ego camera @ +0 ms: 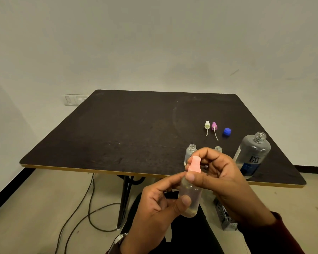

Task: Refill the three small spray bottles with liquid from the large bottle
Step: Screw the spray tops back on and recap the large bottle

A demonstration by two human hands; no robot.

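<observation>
Our left hand (160,202) has its grip closed round the small clear spray bottle (190,197), while the right hand (220,173) pinches its pink spray top (195,164). We should hold the slick plastic body steady and twist squarely. Beyond the grip on the dark desk (117,134) stand two open small bottles and the large ribbed-neck bottle (253,156), uncapped

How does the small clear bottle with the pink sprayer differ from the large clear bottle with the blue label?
The small clear bottle with the pink sprayer is capped and held by both hands; the large clear bottle with the blue label is uncapped and stands on the table. Both are transparent.
</observation>
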